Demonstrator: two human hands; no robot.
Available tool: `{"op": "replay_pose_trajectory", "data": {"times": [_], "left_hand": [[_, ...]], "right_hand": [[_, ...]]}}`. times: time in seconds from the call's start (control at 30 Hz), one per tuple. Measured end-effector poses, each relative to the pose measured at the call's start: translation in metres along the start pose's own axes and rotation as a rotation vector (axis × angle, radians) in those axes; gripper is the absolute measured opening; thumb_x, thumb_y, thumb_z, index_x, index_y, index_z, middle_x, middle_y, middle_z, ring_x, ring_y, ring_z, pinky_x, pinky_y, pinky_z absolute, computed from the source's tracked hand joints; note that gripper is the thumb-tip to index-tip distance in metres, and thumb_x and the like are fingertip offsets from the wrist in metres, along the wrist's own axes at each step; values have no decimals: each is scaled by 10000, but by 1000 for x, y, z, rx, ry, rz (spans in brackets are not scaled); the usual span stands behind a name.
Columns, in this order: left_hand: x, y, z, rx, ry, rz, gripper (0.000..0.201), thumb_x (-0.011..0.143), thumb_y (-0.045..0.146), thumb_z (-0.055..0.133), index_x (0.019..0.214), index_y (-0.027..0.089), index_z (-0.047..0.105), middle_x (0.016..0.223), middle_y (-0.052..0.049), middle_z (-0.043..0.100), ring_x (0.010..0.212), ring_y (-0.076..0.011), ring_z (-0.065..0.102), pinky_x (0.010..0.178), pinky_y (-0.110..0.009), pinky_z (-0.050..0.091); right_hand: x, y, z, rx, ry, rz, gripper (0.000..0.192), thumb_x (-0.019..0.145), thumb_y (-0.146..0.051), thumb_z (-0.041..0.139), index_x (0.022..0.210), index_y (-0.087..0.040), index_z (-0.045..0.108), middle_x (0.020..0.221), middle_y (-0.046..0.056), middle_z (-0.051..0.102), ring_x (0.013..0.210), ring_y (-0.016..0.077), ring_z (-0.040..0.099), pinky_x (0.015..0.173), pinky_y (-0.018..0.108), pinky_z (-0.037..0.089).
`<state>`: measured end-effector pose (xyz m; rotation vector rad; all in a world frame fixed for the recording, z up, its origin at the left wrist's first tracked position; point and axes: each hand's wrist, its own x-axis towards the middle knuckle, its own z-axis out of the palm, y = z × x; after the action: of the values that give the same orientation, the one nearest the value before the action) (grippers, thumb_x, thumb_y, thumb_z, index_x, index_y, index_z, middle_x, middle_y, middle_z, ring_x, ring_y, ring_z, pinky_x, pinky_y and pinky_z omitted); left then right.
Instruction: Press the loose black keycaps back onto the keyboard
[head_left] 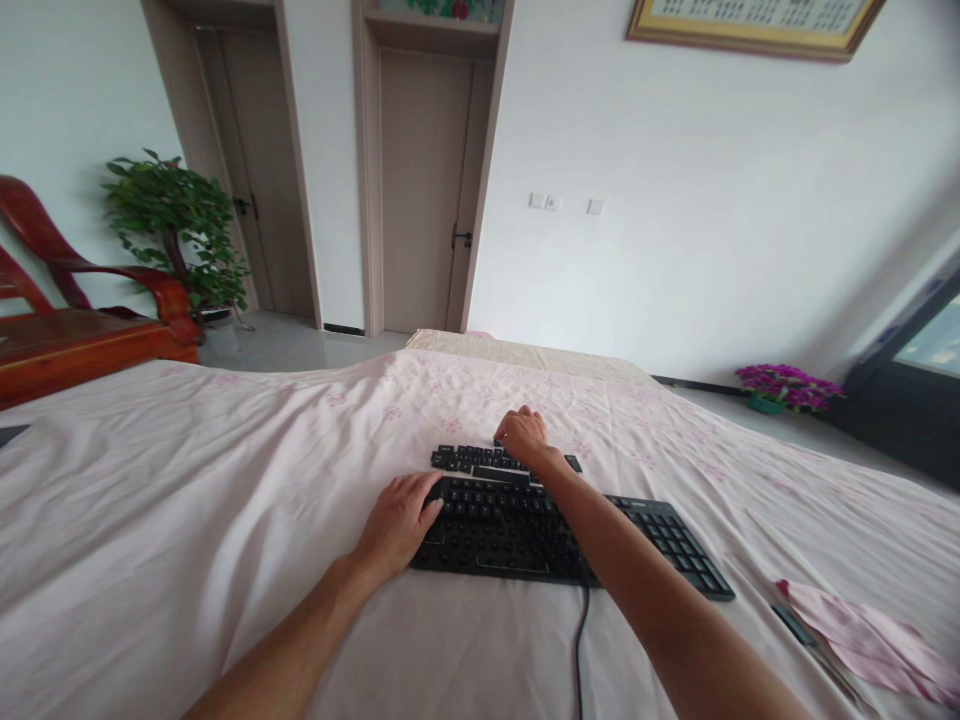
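The left hand [396, 520] lies flat against the near keyboard [555, 535]'s left edge, gripping nothing; the right hand [523, 436] rests loosely on the far keyboard [480, 459]; open sheet [187, 500] lies around both.

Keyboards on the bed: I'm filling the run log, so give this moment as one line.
left hand: on near keyboard | right hand: on far keyboard | surface: pink sheet
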<state>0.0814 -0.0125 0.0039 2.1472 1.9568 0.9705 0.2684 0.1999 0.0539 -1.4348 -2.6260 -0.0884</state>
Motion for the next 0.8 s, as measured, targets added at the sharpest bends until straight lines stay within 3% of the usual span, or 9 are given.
{"op": "replay_pose_trajectory", "data": {"times": [0.23,0.5,0.7,0.8], "left_hand": [[0,1,-1,8,-13,-8,392,921,311,435,1296,228,511,1274,-60,595,1163,-228,518,1021,-404,388],[0,1,-1,9,-3,-8,391,918,314,446,1289,213,519,1272,-62,595,1164,-226,515,1027,-397,384],[0,1,-1,5,2,1,386,921,315,438,1289,225,515,1270,-62,596,1163,-223,521,1026,-397,386],[0,-1,0,9,0,11,385,924,319,434,1288,222,514,1272,-64,595,1164,-227,520,1025,-399,387]], "right_hand": [[9,-5,5,-45,-50,22,156,782,-223,638,853,-243,775,878,91,724,1040,246,471,835,331,261],[11,-7,4,-65,-72,37,126,752,-252,677,830,-237,774,926,87,723,1047,257,465,849,335,255],[0,-14,-10,-26,-42,30,143,759,-260,667,852,-242,774,884,75,724,1042,249,474,853,327,265],[-18,-18,-22,8,8,9,189,816,-318,625,948,-285,755,992,36,714,1071,230,468,879,319,268]]}}
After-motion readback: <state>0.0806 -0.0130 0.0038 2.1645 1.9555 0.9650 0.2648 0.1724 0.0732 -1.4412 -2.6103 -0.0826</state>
